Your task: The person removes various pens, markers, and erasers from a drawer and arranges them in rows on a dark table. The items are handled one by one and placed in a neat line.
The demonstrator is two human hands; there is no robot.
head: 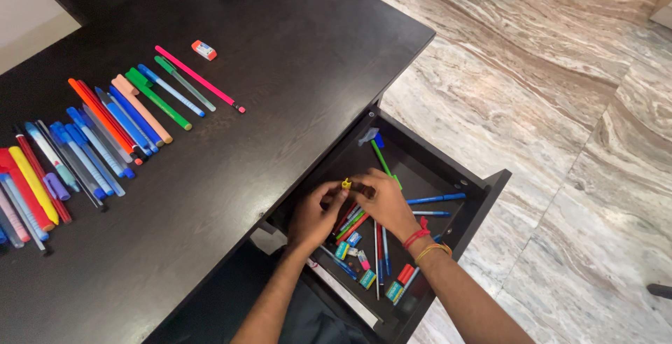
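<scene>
Head view, left hand [313, 216] and right hand [381, 200] pinching small yellow piece [346, 184], upright, over open drawer [420, 169]

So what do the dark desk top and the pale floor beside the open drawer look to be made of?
Dark desk top: probably wood or laminate with a matte, near-black finish; faint grain shows. Pale floor: looks like polished marble or stone tile, going by the brown veining, the sheen and a visible joint line.

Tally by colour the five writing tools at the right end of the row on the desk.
Pink: 1, the pink pencil
Green: 2, the green-capped thin pen and the green marker
Blue: 1, the blue pen
Peach: 1, the peach marker
Total: 5
</scene>
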